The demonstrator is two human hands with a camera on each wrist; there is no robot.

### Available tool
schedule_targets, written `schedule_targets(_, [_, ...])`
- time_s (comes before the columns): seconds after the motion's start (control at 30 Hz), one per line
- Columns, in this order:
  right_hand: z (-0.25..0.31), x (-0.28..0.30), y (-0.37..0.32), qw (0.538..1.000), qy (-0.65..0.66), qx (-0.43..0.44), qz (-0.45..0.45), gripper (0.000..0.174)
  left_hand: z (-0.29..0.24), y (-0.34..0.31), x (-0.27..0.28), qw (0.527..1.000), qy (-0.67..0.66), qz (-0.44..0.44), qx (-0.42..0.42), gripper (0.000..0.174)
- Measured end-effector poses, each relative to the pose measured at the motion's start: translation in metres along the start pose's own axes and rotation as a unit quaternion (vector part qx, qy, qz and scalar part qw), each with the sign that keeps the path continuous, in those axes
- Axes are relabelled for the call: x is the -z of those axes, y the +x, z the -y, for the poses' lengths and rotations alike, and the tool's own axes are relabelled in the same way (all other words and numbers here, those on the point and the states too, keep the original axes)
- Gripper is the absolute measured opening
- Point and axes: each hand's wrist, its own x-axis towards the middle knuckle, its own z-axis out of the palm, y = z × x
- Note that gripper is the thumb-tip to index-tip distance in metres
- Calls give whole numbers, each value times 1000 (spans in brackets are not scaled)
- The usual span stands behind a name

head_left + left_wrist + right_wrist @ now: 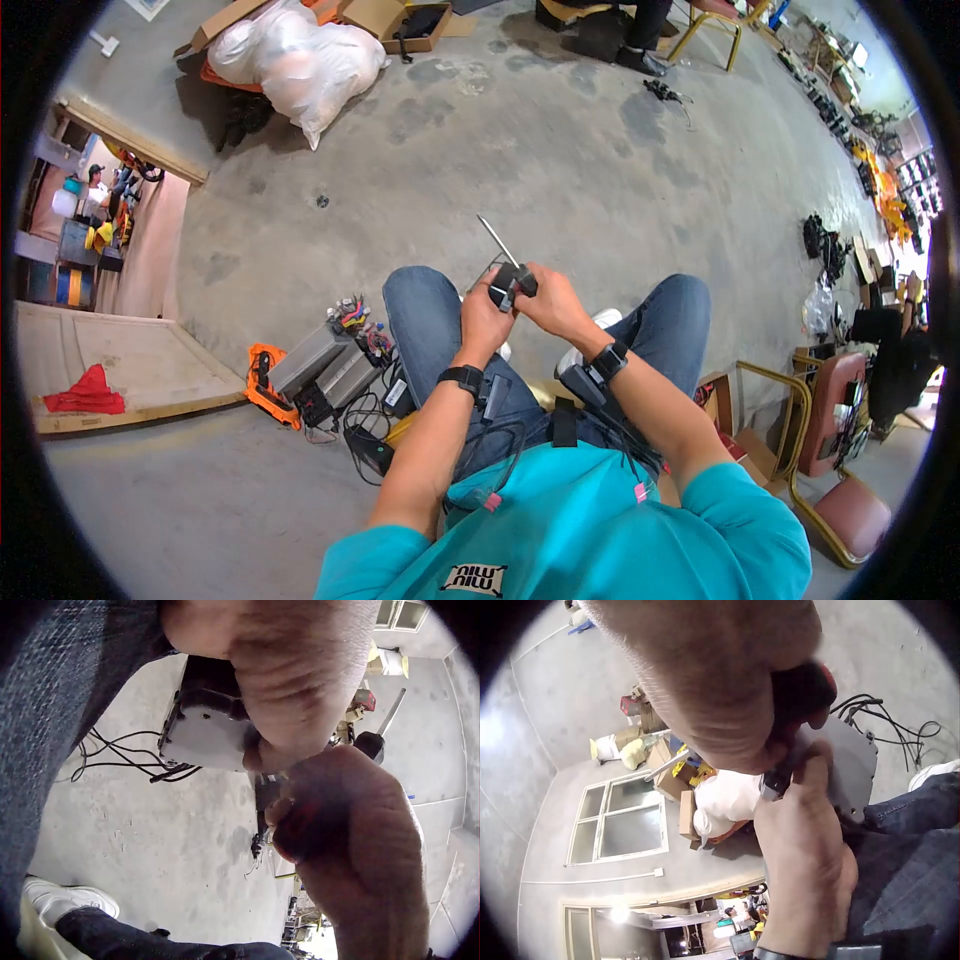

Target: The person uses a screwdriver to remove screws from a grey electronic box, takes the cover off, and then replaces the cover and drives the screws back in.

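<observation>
Both hands meet between the knees. My right hand (556,303) grips a screwdriver (497,239) by its black-and-red handle (808,690); the metal shaft points up and left, away from the body, in the head view. My left hand (484,324) holds a small grey-and-black box (202,735), its flat grey face showing in the left wrist view. The fingers of the two hands are close together at the box's edge. Black cables (112,754) show beyond the box in that view. The fingers hide part of the box and most of the handle.
Beside the left leg lie grey metal units (322,368) with coloured connectors, an orange case (268,388) and black cables. White plastic bags (300,70) and open cardboard boxes stand ahead left. Chairs (838,415) stand to the right. A wooden panel (130,365) with red cloth is left.
</observation>
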Motion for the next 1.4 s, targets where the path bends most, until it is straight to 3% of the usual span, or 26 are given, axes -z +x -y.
schedule_targets(0.2, [-4, -5, -4, 1000, 11, -16, -10, 26, 11, 1, -6, 1000, 0, -12, -15, 57])
schedule_targets(0.27, [-17, -2, 0, 995, 20, -97, 9, 25, 13, 3, -5, 1000, -28, -14, -4, 58])
schedule_targets(0.3, [-19, 1, 0, 996, 15, -85, 19, 25, 12, 3, -3, 999, -46, -20, -5, 58])
schedule_targets(0.37, [-24, 11, -3, 964, 111, -241, 11, 17, 11, 3, -1, 998, -53, -31, 12, 58])
schedule_targets(0.4, [-31, 14, -5, 966, 105, -238, 14, 17, 14, 2, -1, 997, -59, -37, 14, 58])
schedule_targets(0.47, [-50, 21, 0, 928, 261, -265, -9, 10, 19, 5, -3, 994, -78, -73, -22, 57])
schedule_targets(0.57, [-78, 34, 11, 905, 279, -322, -8, 8, 14, 3, 5, 993, -87, -77, -4, 56])
schedule_targets(0.83, [-185, 24, 18, 861, 314, -393, -75, 10, 3, 3, 3, 997, -38, -21, 56, 49])
schedule_targets(0.9, [-195, 21, 11, 852, 293, -422, -101, 9, 3, 3, 3, 997, -61, 7, 56, 43])
schedule_targets(0.93, [-212, 15, 10, 839, 286, -450, -109, 9, 9, 3, 1, 999, -47, 0, 14, 48])
schedule_targets(1.1, [-267, -11, 23, 797, 263, -519, -159, 9, -1, 5, 3, 994, -45, 43, 92, 47])
schedule_targets(1.4, [-307, -28, 59, 799, 233, -531, -162, 15, -16, 11, -4, 984, 5, 83, 158, 51])
